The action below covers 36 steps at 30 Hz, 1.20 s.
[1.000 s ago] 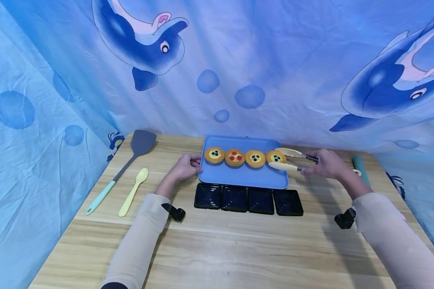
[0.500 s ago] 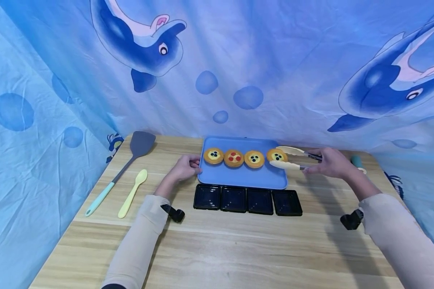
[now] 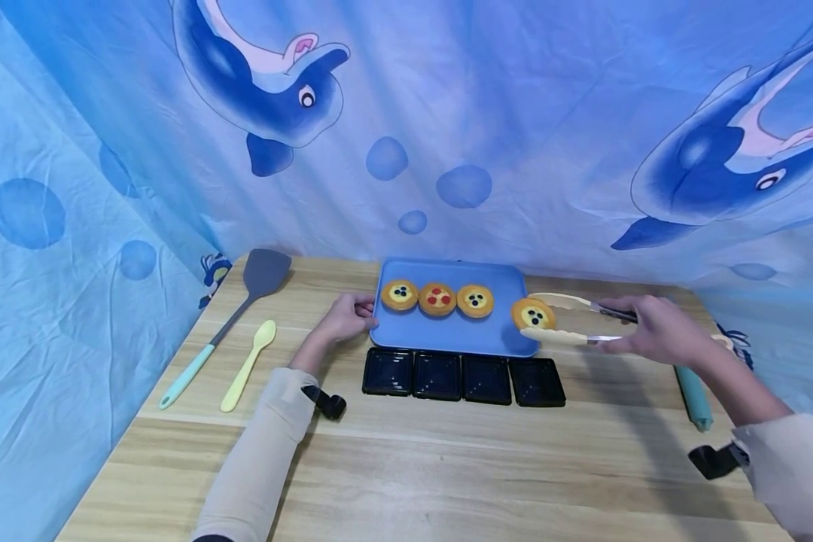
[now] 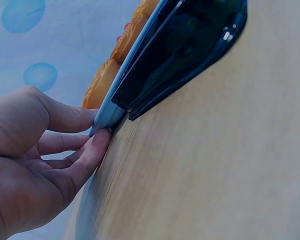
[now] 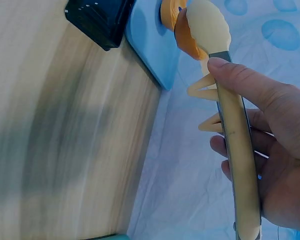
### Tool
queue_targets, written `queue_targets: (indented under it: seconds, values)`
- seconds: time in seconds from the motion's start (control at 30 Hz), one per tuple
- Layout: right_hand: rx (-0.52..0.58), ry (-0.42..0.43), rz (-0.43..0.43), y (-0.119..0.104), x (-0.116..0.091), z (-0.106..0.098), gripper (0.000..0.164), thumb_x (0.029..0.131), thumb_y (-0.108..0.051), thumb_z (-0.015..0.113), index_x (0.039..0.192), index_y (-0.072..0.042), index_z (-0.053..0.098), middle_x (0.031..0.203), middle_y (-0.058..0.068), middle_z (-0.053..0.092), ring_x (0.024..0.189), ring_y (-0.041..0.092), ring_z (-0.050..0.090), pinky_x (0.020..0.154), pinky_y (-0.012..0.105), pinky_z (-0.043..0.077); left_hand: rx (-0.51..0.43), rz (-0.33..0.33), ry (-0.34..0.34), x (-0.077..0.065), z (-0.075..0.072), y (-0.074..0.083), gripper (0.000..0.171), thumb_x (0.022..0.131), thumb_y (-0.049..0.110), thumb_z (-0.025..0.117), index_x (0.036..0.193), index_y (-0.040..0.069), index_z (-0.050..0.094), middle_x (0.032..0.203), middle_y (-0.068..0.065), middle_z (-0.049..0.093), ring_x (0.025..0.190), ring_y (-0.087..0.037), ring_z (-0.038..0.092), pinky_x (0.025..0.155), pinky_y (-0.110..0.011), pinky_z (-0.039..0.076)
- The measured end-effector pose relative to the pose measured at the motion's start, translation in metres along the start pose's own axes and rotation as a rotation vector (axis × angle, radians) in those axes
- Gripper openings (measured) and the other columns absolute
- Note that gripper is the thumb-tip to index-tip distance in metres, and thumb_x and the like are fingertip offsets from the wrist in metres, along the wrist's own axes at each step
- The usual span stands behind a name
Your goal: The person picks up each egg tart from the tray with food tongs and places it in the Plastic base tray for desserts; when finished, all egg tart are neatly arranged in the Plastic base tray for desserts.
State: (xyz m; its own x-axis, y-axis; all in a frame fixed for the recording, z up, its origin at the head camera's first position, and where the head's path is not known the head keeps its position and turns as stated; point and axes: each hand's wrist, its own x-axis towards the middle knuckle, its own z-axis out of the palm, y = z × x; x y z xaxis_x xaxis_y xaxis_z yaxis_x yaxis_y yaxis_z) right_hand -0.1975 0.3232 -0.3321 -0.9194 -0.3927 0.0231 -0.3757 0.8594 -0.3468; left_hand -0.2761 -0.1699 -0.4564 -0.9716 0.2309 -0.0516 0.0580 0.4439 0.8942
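My right hand (image 3: 664,331) grips cream-tipped tongs (image 3: 562,336), thumb on one arm and fingers on the other. Between the tong tips is an egg tart (image 3: 533,314) with dark berries, over the right edge of the blue tray (image 3: 447,337); in the right wrist view that tart (image 5: 186,37) appears raised off the tray. My left hand (image 3: 345,318) pinches the tray's left edge between thumb and fingers, as the left wrist view shows. Three tarts sit in a row on the tray: two with dark berries and, between them, a red-topped tart (image 3: 437,300).
Several black square containers (image 3: 436,374) stand in a row along the tray's front edge. A grey spatula (image 3: 266,272) and a yellow spoon (image 3: 251,361) lie to the left. At the right, a teal rod-shaped thing (image 3: 693,395) lies partly behind my right arm. A blue curtain hangs behind.
My right hand has moved right and towards me with the tongs, carrying the rightmost tart away from the row to the tray's right edge. The left hand stays at the tray.
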Motion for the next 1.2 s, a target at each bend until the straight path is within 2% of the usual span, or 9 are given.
queue_targets:
  seconds: [0.2,0.3,0.47,0.5,0.6,0.7,0.9,1.0,1.2]
  values:
    - [0.023,0.001,0.024,0.003,-0.028,-0.002,0.077,0.076,-0.038,0.086,0.134,0.004,0.058,0.055,-0.004,0.037,0.045,0.005,0.017,0.044,0.027,0.03,-0.006,-0.014,-0.012,0.0,0.0,-0.002,0.049,0.086,-0.006,0.067,0.132,-0.015,0.053,0.109,-0.021,0.062,0.096,-0.029,0.059,0.083,-0.031,0.051]
    - [0.039,-0.012,0.042,0.004,-0.037,-0.003,0.078,0.076,-0.039,0.086,0.138,0.0,0.056,0.059,-0.004,0.046,0.045,0.005,0.017,0.045,0.027,0.031,-0.006,-0.017,-0.01,0.0,-0.001,-0.004,0.049,0.086,-0.006,0.067,0.132,-0.015,0.052,0.11,-0.021,0.062,0.097,-0.029,0.059,0.084,-0.032,0.051]
    - [0.053,-0.031,0.016,0.005,-0.046,0.002,0.078,0.075,-0.042,0.086,0.137,-0.003,0.058,0.089,0.018,0.07,0.045,0.005,0.024,0.047,0.026,0.035,0.004,-0.016,-0.001,0.0,-0.002,-0.005,0.049,0.086,-0.005,0.067,0.132,-0.015,0.052,0.11,-0.022,0.062,0.097,-0.029,0.059,0.083,-0.032,0.051]
    - [0.064,-0.037,0.006,0.005,-0.047,0.004,0.078,0.075,-0.042,0.086,0.136,-0.002,0.059,0.1,0.022,0.07,0.047,0.007,0.037,0.051,0.028,0.041,0.006,-0.017,0.001,0.0,-0.002,-0.005,0.049,0.086,-0.005,0.067,0.132,-0.015,0.052,0.11,-0.022,0.062,0.097,-0.029,0.059,0.083,-0.032,0.051]
    - [0.101,-0.057,-0.016,0.008,-0.048,0.012,0.078,0.074,-0.042,0.086,0.134,0.0,0.06,0.126,0.026,0.062,0.082,0.028,0.067,0.068,0.038,0.053,0.006,-0.019,0.003,0.0,-0.002,-0.005,0.049,0.086,-0.005,0.067,0.132,-0.015,0.052,0.11,-0.021,0.061,0.097,-0.029,0.059,0.083,-0.032,0.051]
    - [0.108,-0.078,-0.027,0.011,-0.048,0.02,0.078,0.073,-0.042,0.087,0.132,0.001,0.061,0.125,0.026,0.062,0.114,0.047,0.057,0.079,0.049,0.054,0.006,-0.024,0.002,0.0,-0.001,-0.005,0.049,0.087,-0.005,0.067,0.132,-0.014,0.052,0.11,-0.021,0.061,0.098,-0.029,0.059,0.083,-0.032,0.051]
    - [0.12,-0.087,-0.018,0.017,-0.051,0.032,0.08,0.07,-0.04,0.089,0.131,0.003,0.061,0.126,0.029,0.061,0.08,0.025,0.064,0.072,0.036,0.051,-0.01,-0.026,-0.004,0.001,-0.001,-0.005,0.05,0.087,-0.005,0.068,0.133,-0.015,0.051,0.111,-0.022,0.061,0.098,-0.029,0.059,0.083,-0.031,0.051]
    - [0.131,-0.086,-0.009,0.019,-0.053,0.036,0.08,0.068,-0.038,0.09,0.13,0.004,0.062,0.125,0.031,0.06,0.056,0.009,0.048,0.068,0.03,0.047,-0.017,-0.018,-0.008,0.002,0.0,-0.006,0.05,0.087,-0.005,0.068,0.133,-0.015,0.051,0.111,-0.022,0.061,0.097,-0.029,0.059,0.082,-0.031,0.051]
    - [0.147,-0.074,0.007,0.022,-0.054,0.041,0.077,0.068,-0.033,0.092,0.129,0.002,0.063,0.124,0.032,0.06,0.047,0.003,0.022,0.063,0.026,0.042,-0.021,-0.023,-0.003,0.003,0.0,-0.005,0.049,0.086,-0.005,0.068,0.132,-0.014,0.052,0.11,-0.021,0.06,0.096,-0.027,0.058,0.081,-0.029,0.05]
